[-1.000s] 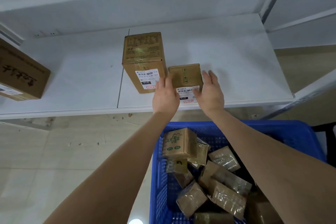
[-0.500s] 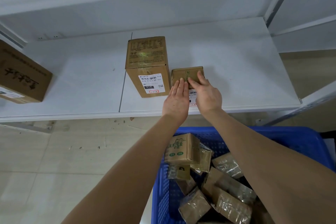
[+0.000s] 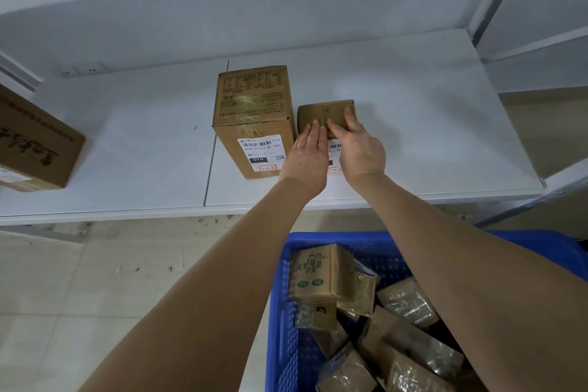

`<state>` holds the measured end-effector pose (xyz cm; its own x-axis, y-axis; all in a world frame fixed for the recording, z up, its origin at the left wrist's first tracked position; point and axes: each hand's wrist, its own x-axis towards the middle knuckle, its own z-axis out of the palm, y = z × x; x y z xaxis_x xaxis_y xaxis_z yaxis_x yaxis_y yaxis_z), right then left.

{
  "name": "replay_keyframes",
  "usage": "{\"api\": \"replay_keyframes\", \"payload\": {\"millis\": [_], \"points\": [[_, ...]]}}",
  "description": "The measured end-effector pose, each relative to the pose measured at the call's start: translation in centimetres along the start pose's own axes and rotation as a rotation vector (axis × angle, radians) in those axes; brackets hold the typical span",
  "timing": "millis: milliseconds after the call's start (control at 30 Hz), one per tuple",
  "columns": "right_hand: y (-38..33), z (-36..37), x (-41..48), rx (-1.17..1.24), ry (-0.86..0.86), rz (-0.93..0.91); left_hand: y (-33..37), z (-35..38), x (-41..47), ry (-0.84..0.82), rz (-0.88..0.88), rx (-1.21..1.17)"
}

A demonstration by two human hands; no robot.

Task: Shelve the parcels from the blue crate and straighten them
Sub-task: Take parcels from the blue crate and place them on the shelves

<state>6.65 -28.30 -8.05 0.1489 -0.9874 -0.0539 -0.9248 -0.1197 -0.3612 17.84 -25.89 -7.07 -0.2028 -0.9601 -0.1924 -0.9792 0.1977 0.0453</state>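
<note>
White shelf (image 3: 429, 124) over pale floor tiles. At five o'clock, the blue crate (image 3: 375, 237) holds taped parcels (image 3: 321, 274). Beyond, the left hand (image 3: 307, 157) and right hand (image 3: 361, 149) press flat, fingers straight, on the small carton (image 3: 313, 113), just beside the tall carton (image 3: 254, 111) at its nine o'clock.

On the shelf (image 3: 413, 89), the tall box (image 3: 254, 111) stands about midway along, near the front edge. The small box (image 3: 318, 113) sits just to its right, so close that I can't tell if they touch. Both grips reach it from the front: the left grip (image 3: 307, 157) lies at its near left corner, beside the tall box, and the right grip (image 3: 359, 149) lies over its top. Another box (image 3: 35, 143) rests at the shelf's far left, well apart. Below and in front of the shelf is the crate (image 3: 318, 237), with parcels (image 3: 321, 274) heaped in it.
</note>
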Motion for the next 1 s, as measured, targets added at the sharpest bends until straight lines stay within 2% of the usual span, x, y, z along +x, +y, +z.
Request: {"api": "replay_keyframes", "payload": {"millis": [500,633,867,933,1000], "points": [[0.3,-0.3,-2.0,0.009,-0.024,-0.013,0.0,-1.2,-0.6,-0.027,-0.019,0.006],[0.4,-1.3,-5.3,0.008,-0.072,0.065,1.3,-2.4,-3.4,-0.065,-0.066,-0.047],[0.5,-3.6,-12.9,0.020,-0.217,0.209,4.0,-3.0,-9.3,-0.237,-0.110,-0.109],[0.9,-2.8,-15.1,0.058,-0.253,0.264,4.7,-2.0,-10.9,-0.298,-0.100,-0.133],[1.6,-1.2,-16.9,0.198,-0.347,0.382,5.1,-0.1,-12.2,-0.353,-0.098,-0.189]]}}
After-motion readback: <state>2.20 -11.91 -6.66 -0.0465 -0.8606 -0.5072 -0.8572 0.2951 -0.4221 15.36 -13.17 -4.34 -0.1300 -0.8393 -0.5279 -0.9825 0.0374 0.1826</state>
